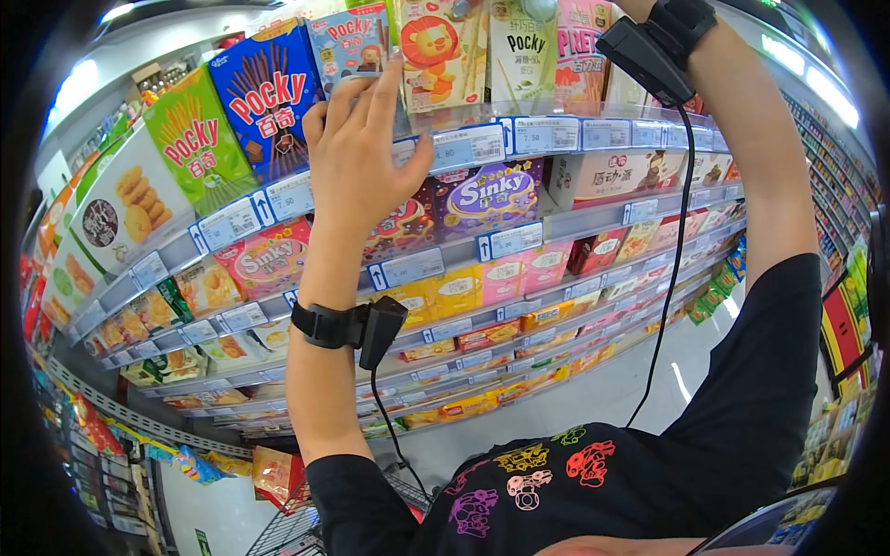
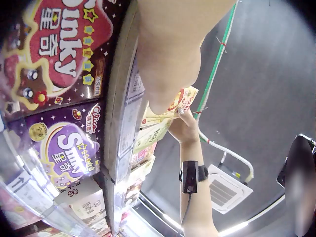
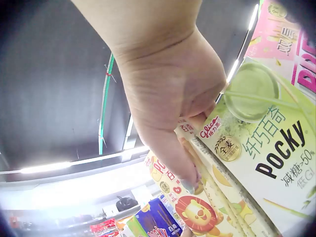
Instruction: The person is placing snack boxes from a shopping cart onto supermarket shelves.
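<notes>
At the top shelf, my left hand [image 1: 366,153] is raised with its fingers fairly straight, the fingertips over a light blue Pocky box [image 1: 352,42] and beside the yellow lion-face Pocky box [image 1: 431,56]. My right hand [image 3: 168,94] reaches down over the top of that lion box, pinching it with the thumb on its front and the fingers behind its upper edge. In the left wrist view, the right hand [image 2: 185,127] shows at the box's top. A pale green Pocky box [image 3: 266,143] stands right beside it.
Blue [image 1: 264,97] and green [image 1: 197,144] Pocky boxes stand to the left, and a pink box [image 1: 582,46] to the right. A price-tag rail [image 1: 464,146] runs along the shelf front. Purple Sinky boxes [image 1: 489,196] sit below. A wire cart [image 1: 287,533] is at the lower left.
</notes>
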The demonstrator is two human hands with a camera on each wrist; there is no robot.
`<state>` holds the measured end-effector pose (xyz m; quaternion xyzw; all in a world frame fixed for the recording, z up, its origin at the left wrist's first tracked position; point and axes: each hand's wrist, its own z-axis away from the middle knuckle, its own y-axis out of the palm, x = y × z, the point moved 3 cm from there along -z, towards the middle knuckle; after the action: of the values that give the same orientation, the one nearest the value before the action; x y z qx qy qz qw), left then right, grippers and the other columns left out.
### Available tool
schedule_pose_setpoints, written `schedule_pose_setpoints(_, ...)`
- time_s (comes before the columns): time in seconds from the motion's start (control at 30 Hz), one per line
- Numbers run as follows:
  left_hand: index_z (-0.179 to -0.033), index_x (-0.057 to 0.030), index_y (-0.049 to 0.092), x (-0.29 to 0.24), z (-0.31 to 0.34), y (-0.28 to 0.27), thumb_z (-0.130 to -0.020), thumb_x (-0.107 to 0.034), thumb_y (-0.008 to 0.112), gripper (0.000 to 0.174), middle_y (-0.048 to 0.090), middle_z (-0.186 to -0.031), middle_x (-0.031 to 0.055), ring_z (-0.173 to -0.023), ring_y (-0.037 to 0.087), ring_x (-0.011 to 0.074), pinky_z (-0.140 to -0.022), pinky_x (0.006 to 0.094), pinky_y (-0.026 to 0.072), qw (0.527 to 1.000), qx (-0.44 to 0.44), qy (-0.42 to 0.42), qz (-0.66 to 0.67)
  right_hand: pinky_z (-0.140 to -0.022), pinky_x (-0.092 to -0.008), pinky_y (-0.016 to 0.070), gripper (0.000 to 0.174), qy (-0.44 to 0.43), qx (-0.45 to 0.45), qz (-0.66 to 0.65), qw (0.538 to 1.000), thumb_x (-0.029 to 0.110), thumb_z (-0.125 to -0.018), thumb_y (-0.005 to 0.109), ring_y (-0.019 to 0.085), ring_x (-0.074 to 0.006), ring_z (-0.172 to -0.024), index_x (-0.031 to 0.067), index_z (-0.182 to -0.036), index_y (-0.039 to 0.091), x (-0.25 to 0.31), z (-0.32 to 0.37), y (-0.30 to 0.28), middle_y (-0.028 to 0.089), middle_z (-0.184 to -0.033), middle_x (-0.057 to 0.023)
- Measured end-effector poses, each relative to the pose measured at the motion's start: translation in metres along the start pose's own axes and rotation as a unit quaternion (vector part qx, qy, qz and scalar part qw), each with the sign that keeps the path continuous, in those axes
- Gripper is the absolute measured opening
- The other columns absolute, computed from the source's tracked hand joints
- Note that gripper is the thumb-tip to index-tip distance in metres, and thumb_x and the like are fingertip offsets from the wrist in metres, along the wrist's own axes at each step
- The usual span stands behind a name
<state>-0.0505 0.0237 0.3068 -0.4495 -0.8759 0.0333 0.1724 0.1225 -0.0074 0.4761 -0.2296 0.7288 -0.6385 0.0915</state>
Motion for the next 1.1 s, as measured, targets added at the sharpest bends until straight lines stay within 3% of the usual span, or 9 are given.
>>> schedule_pose_setpoints(0.33, -0.126, -0.015, 0.049, -0.003, -0.001, -0.002, -0.067, -0.022, 0.063, 0.061, 0.061, -0.106, 0.0032, -0.105, 0.05, 0.0187, -0.089, 0.0348, 0.0304, 1.0, 0.012, -0.013, 0.009, -0.071, -0.0236, 0.0452, 0.033, -0.015, -0.004, -0.023, 1.0, 0.02, -0.071, 0.072, 0.056, -0.0081, -0.079, 0.0039, -0.099, 0.062, -0.007, -0.007, 0.001, 0.064, -0.089, -0.0011)
schedule_pose_setpoints(0.63, -0.122, -0.0176, 0.053, -0.003, -0.001, -0.001, -0.066, -0.021, 0.062, 0.056, 0.059, -0.113, 0.0001, -0.106, 0.05, 0.0185, -0.09, 0.0342, 0.0304, 1.0, 0.025, -0.009, -0.005, -0.07, -0.0243, 0.045, 0.034, 0.001, -0.012, 0.002, 1.0, 0.021, -0.07, 0.073, 0.056, -0.0092, -0.077, 0.0029, -0.097, 0.062, -0.01, -0.011, -0.001, 0.064, -0.086, -0.0023)
schedule_pose_setpoints(0.73, -0.121, -0.0172, 0.054, -0.002, -0.001, -0.001, -0.066, -0.021, 0.062, 0.055, 0.059, -0.114, 0.0, -0.106, 0.05, 0.0185, -0.09, 0.0345, 0.0306, 1.0, 0.022, -0.003, -0.008, -0.07, -0.025, 0.0449, 0.037, 0.021, 0.02, -0.003, 1.0, 0.022, -0.07, 0.073, 0.056, -0.0106, -0.079, 0.0025, -0.1, 0.061, -0.016, -0.013, -0.001, 0.063, -0.087, -0.0033)
schedule_pose_setpoints(0.9, -0.115, -0.0144, 0.057, -0.002, -0.001, 0.0, -0.067, -0.024, 0.062, 0.049, 0.059, -0.111, 0.0009, -0.104, 0.049, 0.0173, -0.087, 0.0354, 0.0318, 1.0, 0.003, 0.012, -0.007, -0.074, -0.0278, 0.0456, 0.049, 0.036, 0.006, 0.027, 0.999, 0.026, -0.07, 0.073, 0.057, -0.0161, -0.087, 0.0027, -0.109, 0.056, -0.01, -0.011, 0.004, 0.061, -0.096, -0.0086)
schedule_pose_setpoints(1.1, -0.118, -0.0147, 0.055, -0.003, -0.002, -0.002, -0.067, -0.023, 0.062, 0.052, 0.059, -0.111, 0.0001, -0.104, 0.05, 0.0169, -0.087, 0.035, 0.0323, 1.0, 0.008, -0.001, -0.006, -0.079, -0.0302, 0.0454, 0.056, 0.049, -0.021, 0.104, 0.993, 0.034, -0.07, 0.071, 0.055, -0.0205, -0.094, 0.0042, -0.114, 0.054, -0.008, -0.008, 0.005, 0.059, -0.104, -0.0109)
